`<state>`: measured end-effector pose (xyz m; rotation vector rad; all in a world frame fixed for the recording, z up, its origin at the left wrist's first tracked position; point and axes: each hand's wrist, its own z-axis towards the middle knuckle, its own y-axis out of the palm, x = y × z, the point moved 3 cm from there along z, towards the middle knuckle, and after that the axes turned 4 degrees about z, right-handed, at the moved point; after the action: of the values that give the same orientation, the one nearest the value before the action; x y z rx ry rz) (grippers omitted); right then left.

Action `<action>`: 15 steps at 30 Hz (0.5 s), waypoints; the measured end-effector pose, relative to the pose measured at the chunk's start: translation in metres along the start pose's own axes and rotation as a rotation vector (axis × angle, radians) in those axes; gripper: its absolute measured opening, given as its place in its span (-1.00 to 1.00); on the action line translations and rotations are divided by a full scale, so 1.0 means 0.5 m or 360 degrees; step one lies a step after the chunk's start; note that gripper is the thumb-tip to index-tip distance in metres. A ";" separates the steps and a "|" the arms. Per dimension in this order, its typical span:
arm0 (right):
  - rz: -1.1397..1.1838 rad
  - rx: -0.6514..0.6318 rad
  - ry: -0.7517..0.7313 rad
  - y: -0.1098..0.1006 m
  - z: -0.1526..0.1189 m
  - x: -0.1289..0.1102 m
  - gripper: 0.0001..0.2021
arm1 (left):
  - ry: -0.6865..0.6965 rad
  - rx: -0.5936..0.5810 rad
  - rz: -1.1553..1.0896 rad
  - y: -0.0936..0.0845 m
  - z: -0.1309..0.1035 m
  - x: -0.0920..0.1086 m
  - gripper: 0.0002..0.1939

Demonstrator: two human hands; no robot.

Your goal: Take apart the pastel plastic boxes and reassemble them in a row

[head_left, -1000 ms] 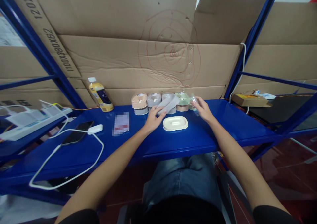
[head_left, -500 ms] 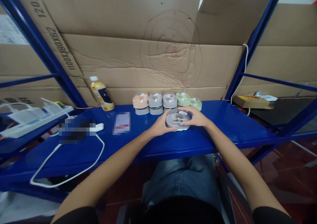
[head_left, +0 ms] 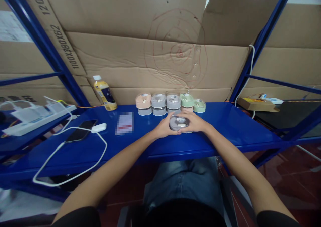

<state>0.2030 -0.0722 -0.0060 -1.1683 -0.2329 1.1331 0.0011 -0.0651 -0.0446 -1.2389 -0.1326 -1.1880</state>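
Observation:
A small grey oval box (head_left: 179, 121) with a clear lid is at the middle of the blue shelf, a white label and a shiny strip showing on its top. My left hand (head_left: 165, 126) curves round its left side, thumb at the front edge. Round the right side wraps my right hand (head_left: 194, 122), its fingers at the back and front. Just behind stand similar boxes in stacks: a peach box (head_left: 143, 101), grey boxes (head_left: 158, 100) and a green box (head_left: 186, 99), with another green box (head_left: 199, 106) to the right.
At the left, a black phone (head_left: 81, 131), a white cable (head_left: 100, 160) and a power strip (head_left: 37, 118) lie on the shelving. A yellow drink bottle (head_left: 106, 94) stands by the cardboard wall (head_left: 120, 59). A blurred card (head_left: 124, 123) lies nearby; a cardboard box (head_left: 258, 104) is at right.
The grey box's top now shows a white label and shiny strip where a dark slit showed before. My right hand's fingers have shifted left across its front. The camera view has moved slightly.

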 end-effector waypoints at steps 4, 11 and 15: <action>-0.0010 -0.0044 0.0027 -0.002 -0.004 0.006 -0.12 | -0.0057 -0.0047 0.0045 -0.001 0.001 -0.003 0.19; 0.0088 -0.0167 0.0093 -0.027 -0.045 0.028 -0.01 | -0.0052 -0.0126 0.0129 -0.015 -0.004 0.004 0.15; -0.0037 -0.0117 0.0222 -0.050 -0.110 0.021 0.01 | -0.0042 -0.0205 0.0221 -0.019 -0.008 0.005 0.09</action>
<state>0.2591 -0.0958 -0.0138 -1.3012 -0.1815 1.0253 -0.0069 -0.0682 -0.0385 -1.3546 0.0106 -1.0735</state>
